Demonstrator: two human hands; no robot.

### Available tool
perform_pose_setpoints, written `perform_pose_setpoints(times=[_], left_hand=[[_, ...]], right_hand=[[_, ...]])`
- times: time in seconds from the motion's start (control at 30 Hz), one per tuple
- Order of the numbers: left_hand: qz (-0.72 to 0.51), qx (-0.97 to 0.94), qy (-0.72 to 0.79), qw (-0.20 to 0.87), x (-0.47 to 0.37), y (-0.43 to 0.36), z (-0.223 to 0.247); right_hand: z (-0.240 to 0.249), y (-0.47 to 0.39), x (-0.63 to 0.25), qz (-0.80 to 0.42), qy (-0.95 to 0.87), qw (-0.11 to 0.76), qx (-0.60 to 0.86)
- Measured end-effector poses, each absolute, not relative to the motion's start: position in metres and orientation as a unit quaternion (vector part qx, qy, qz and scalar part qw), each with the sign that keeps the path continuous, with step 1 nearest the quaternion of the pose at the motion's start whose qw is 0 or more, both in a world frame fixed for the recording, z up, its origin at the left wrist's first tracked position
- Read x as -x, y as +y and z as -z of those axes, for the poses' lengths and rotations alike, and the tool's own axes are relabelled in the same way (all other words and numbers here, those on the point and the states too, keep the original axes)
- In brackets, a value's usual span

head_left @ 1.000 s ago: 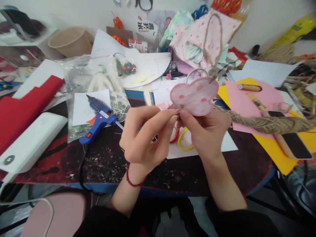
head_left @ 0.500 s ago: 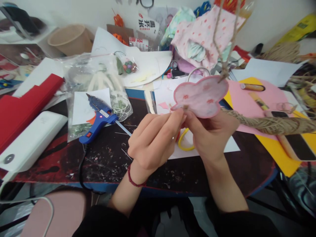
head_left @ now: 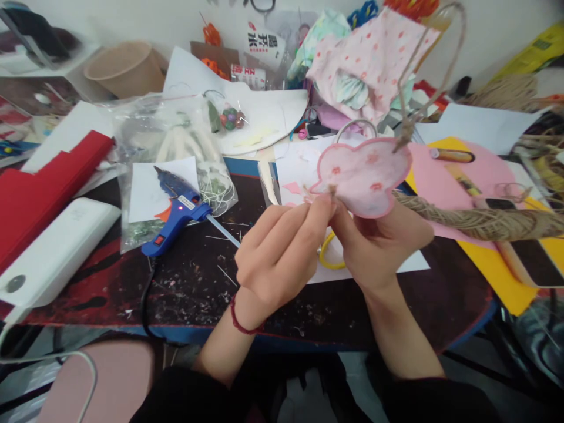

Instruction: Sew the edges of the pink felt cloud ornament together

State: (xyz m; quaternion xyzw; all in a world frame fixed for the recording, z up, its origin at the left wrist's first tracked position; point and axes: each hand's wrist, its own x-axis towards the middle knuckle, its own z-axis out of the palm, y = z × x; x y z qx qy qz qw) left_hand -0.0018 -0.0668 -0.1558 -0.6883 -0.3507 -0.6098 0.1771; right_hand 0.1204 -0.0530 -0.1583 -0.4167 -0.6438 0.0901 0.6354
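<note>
A pink-edged cloud-shaped piece [head_left: 365, 176], pale with small red patterns, is held up over the table. My right hand [head_left: 379, 247] grips it from below, thumb near its lower left edge. My left hand [head_left: 277, 252] is closed in a pinch at a small knot of twine [head_left: 331, 191] on that edge, its fingertips touching the right thumb. A twine loop [head_left: 453, 53] rises from a second knot at the piece's upper right. Fingers behind the piece are hidden. Under the hands shows a yellow ring-like handle [head_left: 328, 252], partly covered.
A blue glue gun [head_left: 180, 208] lies on white paper at left, its light lit. Beside it are a white power bank [head_left: 59, 252] and red folded material [head_left: 53, 188]. At right a twine-wrapped ring [head_left: 484, 220] rests over pink and yellow sheets. Patterned cloth [head_left: 370, 53] is heaped behind.
Both hands have shifted slightly right with the cloud-shaped piece, which is tilted a little differently. The twine loop above it has swung to the right and opened wider.
</note>
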Motion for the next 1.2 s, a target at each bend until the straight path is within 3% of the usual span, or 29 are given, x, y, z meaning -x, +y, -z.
perform_pose_setpoints(times=[0.13,0.4,1.2], left_hand=[[0.642,0.662,-0.366,0.123,0.0013,-0.0678,0.1536],[0.635,0.678,-0.343,0.138,0.0039,-0.0700,0.1538],[0.636,0.672,-0.351,0.146,0.0054,-0.0684,0.1523]], right_hand=[[0.1591,-0.0517,-0.1199,-0.121,-0.636,0.654,0.392],[0.1559,-0.0536,-0.1201,-0.192,-0.618,0.652,0.394],[0.1552,-0.0534,-0.1235,-0.180,-0.645,0.639,0.379]])
